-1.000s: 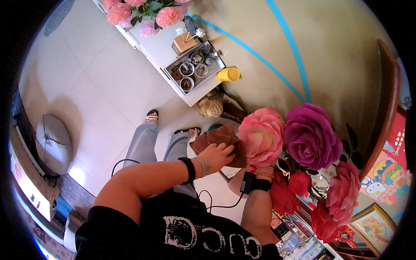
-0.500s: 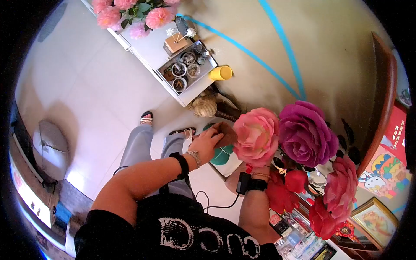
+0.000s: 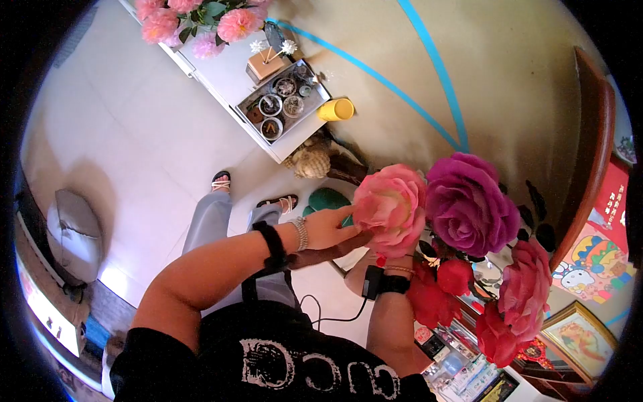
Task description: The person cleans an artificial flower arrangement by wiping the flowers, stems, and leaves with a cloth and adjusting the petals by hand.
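My left hand (image 3: 328,228), with a silver bracelet and a black wristband on its arm, reaches to the pink rose (image 3: 390,209). Its fingers are together on a brown cloth (image 3: 331,253), which hangs beneath the hand; the fingertips are partly hidden by the petals. Most of my right hand (image 3: 402,261) is hidden behind the same rose, so its grip does not show. A beaded bracelet and a black strap circle the right wrist. Beside the pink rose is a purple rose (image 3: 472,204), with red flowers (image 3: 455,277) lower down. A green object (image 3: 327,199) lies behind my left hand.
A white cabinet (image 3: 288,144) bears a metal tray (image 3: 321,84) of small cups, a yellow cup (image 3: 336,110) and pink flowers (image 3: 240,25). A grey cushion (image 3: 75,234) is at left. At right are a curved wooden edge (image 3: 593,161) and a framed picture (image 3: 579,342).
The brown cloth has gone from spread under my left hand to a narrow hanging strip. My left hand has come closer to the pink rose. The view has shifted slightly.
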{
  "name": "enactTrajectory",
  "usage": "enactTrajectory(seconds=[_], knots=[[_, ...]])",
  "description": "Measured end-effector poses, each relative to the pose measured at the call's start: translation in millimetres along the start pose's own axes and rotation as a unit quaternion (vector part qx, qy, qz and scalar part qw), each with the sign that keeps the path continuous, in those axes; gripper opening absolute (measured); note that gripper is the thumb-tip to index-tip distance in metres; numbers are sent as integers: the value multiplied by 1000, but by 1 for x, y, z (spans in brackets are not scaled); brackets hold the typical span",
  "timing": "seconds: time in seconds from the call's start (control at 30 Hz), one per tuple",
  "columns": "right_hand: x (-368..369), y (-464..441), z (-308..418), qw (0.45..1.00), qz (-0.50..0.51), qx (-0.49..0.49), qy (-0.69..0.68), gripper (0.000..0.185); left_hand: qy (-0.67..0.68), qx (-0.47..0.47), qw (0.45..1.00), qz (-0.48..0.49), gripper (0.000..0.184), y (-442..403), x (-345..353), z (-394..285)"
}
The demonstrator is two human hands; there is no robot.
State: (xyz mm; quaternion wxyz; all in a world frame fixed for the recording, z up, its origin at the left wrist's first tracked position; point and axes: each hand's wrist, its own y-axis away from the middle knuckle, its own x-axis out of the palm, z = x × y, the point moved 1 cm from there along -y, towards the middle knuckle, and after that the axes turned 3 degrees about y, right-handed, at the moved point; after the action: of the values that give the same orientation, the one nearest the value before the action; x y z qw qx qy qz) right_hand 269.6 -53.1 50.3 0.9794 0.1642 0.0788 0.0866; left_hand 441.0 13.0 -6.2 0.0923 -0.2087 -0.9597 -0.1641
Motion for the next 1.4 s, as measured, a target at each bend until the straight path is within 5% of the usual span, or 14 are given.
enactTrajectory(seconds=[0.03, 0.13, 0.2, 0.3, 0.43, 0.53, 0.6, 0.83, 1.03, 1.1, 1.23, 1.27, 1.33, 1.4], knots=[[1, 1, 2, 997, -2, -33, 64, 44, 1, 2, 1000, -1, 53, -7, 7, 3], [-1, -2, -2, 969, -35, 75, -231, 39, 45, 58, 997, -36, 45, -23, 24, 5], [-2, -4, -4, 982, -53, 39, -176, 38, 29, 90, 994, 51, 38, -30, 33, 6], [-17, -5, -20, 994, -38, 18, -101, 35, 28, 164, 985, 50, 34, -29, 46, 7], [-19, 4, -14, 983, -31, 54, -174, 36, -59, 124, 984, 109, 35, -20, 48, -5], [-30, 2, -26, 997, -66, 11, -32, 36, -64, 122, 984, 115, 38, -21, 51, -4], [-28, 0, -23, 979, -41, 73, -186, 37, -74, 120, 982, 125, 39, -23, 50, -3], [-5, 0, -4, 997, -39, -37, -49, 35, -62, 181, 978, 84, 37, -29, 50, -21], [-29, -9, -24, 967, -12, 52, -248, 33, -108, 139, 982, 75, 36, -16, 51, -42], [-33, -2, -29, 992, -109, -65, 29, 32, -108, 136, 982, 71, 34, -13, 48, -47], [-21, 0, -14, 984, -90, -111, 108, 31, -120, 116, 983, 70, 32, -8, 44, -54], [-33, -4, -23, 982, -88, -21, -168, 33, -120, 116, 984, 70, 32, -7, 44, -53], [-24, -4, -19, 897, -79, 70, -430, 35, -128, 109, 983, 71, 38, -8, 47, -48], [-13, -2, -12, 990, -81, 5, -118, 37, -113, 109, 986, 49, 41, -4, 50, -34]])
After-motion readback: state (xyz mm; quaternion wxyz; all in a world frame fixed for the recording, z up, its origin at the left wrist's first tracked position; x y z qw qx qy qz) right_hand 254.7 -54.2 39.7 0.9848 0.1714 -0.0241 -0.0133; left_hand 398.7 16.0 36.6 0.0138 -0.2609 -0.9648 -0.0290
